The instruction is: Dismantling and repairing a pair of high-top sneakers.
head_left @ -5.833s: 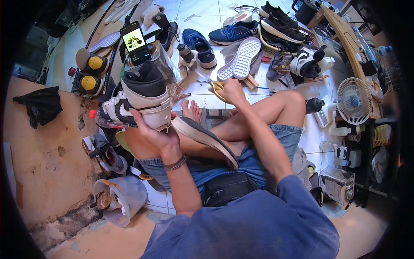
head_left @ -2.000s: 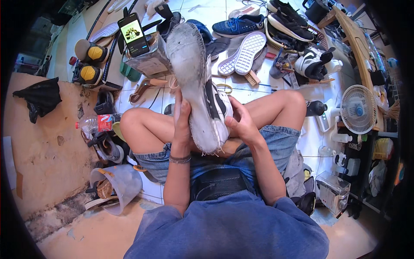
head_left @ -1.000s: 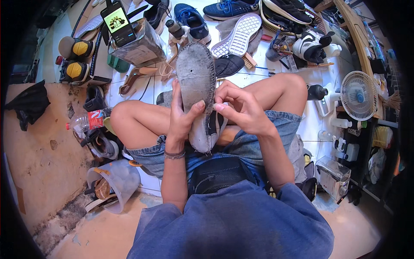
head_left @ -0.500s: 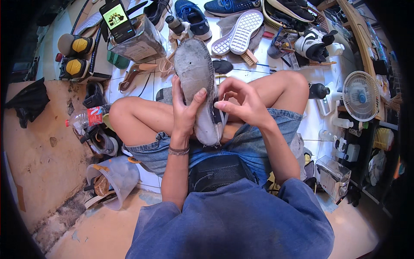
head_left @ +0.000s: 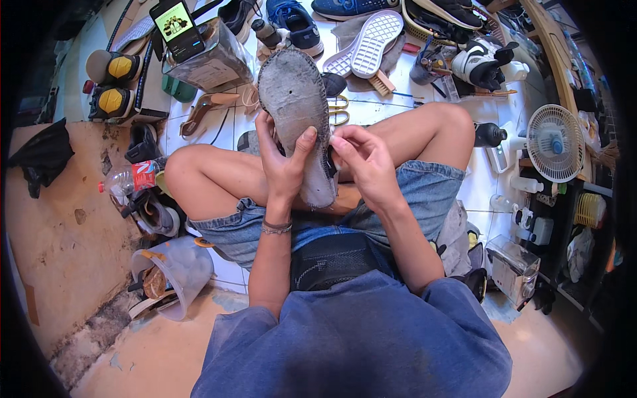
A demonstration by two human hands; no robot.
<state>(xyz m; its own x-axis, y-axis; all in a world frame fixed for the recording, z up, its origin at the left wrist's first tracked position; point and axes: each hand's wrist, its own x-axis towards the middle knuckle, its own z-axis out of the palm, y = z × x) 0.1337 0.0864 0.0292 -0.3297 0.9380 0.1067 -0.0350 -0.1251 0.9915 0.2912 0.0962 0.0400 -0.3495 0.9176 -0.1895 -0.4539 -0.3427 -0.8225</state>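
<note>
A shoe upper without its outsole (head_left: 292, 93) is held above my lap, its worn grey underside facing me and stitching along its edge. My left hand (head_left: 282, 159) is closed round its middle, the thumb pressed on the underside. At the shoe's right edge my right hand (head_left: 368, 162) is closed in a pinch, thumb and forefinger together. Whatever lies between those fingertips is too small to make out. Beyond the shoe are yellow-handled scissors (head_left: 339, 110) and a pair of white soles with a grid tread (head_left: 377, 45).
Blue sneakers (head_left: 295, 26) and a wooden brush (head_left: 381, 83) lie ahead. A phone (head_left: 178, 30) leans on a metal can (head_left: 212, 63) at left. A clear bucket (head_left: 179, 272) lies tipped lower left. A fan (head_left: 555, 142) and a dark bottle (head_left: 490, 134) stand at right.
The shoe has shifted slightly up and left with my left hand. My right hand's fingers, loosely curled before, have closed into a pinch at the shoe's edge.
</note>
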